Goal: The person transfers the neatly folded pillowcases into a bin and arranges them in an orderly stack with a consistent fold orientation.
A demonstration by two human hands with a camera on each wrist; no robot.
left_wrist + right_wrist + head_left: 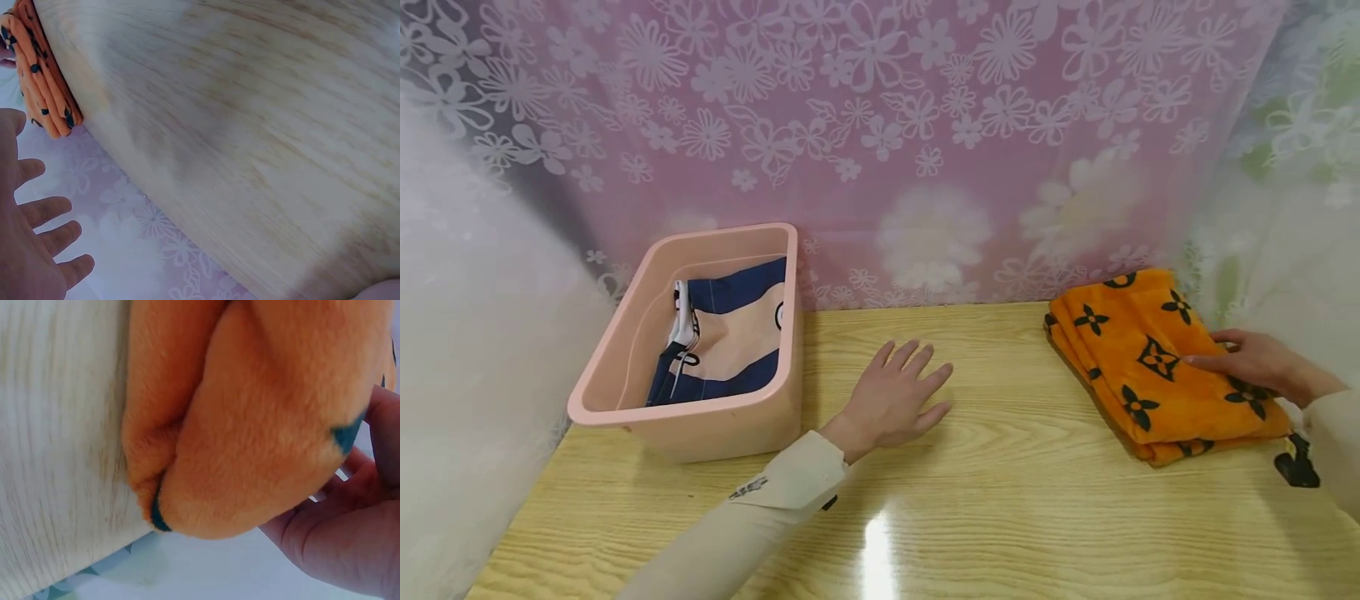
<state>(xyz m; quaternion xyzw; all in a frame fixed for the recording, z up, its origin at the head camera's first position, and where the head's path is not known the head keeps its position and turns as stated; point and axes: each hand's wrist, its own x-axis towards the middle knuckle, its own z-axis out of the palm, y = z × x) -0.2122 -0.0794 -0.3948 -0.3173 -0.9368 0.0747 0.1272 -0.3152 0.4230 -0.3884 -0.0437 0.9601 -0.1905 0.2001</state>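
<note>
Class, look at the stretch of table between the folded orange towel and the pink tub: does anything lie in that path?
Only the left hand, lying flat and open on the wooden table between them. The right hand already grips the folded orange towel. The pink tub already holds a folded cloth.

In the head view the right hand (1262, 367) lies on the folded orange towel (1157, 362), its palm and fingertips hidden against the cloth, and the sleeve beyond that towel runs off the picture's edge. The wall of the pink tub (700, 421) hides the lower part of the navy and beige cloth (730, 333) inside it. The right wrist view shows the towel blurred and cropped; the left wrist view cuts off the left hand (31, 250).
</note>
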